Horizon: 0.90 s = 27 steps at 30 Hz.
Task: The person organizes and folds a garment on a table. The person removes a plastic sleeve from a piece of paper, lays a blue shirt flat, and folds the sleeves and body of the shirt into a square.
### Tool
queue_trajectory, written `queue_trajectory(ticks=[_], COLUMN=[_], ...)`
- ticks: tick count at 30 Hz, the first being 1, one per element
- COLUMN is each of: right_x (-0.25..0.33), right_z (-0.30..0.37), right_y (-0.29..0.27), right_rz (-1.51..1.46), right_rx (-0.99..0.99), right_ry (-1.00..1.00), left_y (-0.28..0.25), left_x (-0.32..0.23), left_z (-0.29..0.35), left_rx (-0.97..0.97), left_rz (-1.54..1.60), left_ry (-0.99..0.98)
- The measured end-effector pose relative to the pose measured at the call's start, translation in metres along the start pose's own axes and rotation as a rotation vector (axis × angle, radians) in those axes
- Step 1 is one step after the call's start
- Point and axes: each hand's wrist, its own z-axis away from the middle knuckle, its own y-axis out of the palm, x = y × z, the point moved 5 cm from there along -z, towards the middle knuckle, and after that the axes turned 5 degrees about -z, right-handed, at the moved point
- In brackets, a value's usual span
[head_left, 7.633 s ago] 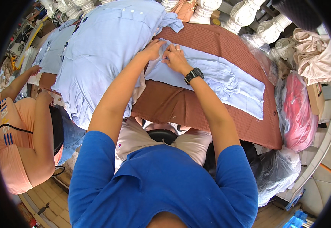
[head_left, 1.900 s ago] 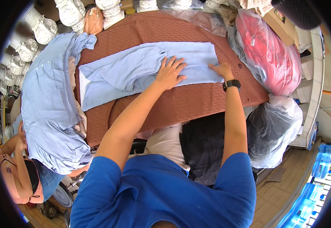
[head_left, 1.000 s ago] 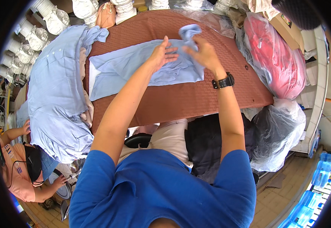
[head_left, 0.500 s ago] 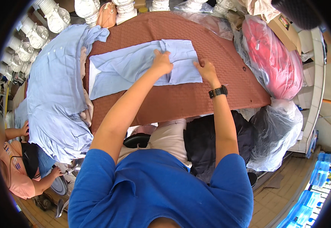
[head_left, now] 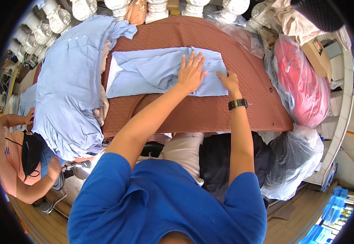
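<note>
A light blue garment (head_left: 144,75) lies folded into a long strip on the brown quilted cloth (head_left: 173,112) covering the table. White fabric shows at its left end, and its middle is wrinkled. My left hand (head_left: 191,73) rests palm down on the garment's right part, fingers spread. At the right edge, my right hand (head_left: 229,83), with a dark watch (head_left: 237,103) on the wrist, has its thumb over the fabric and its other fingers curled, closed on that edge. What lies beneath those fingers is hidden.
Light blue shirts (head_left: 69,81) are piled on the left, beside a person in a peach top (head_left: 12,166). Plastic-wrapped red goods (head_left: 300,77) and a clear-wrapped dark bundle (head_left: 292,162) stand on the right. White balusters (head_left: 195,7) line the back, near a brown bag (head_left: 136,14).
My left hand has gone from bent fingers to lying flat and spread on the garment. The garment's right panel looks smoother. The view has shifted a little; the person at left moved a hand.
</note>
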Motion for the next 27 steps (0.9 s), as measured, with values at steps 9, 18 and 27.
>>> queue_trajectory(ticks=[9,18,27], right_x=[0.050,0.130,0.282], right_z=[0.017,0.037,0.095], right_y=[0.001,0.019,0.117], right_rz=[-0.367,-0.501,-0.123], right_rx=[0.006,0.093,0.068], right_ry=[-0.154,-0.368,-0.745], left_y=[-0.002,-0.024,-0.151], left_x=[0.022,0.088,0.172], left_z=[0.006,0.001,0.012], left_rx=[0.104,0.091,0.388], left_rz=[0.063,0.918,1.574], left_ry=[-0.158,-0.398,-0.700])
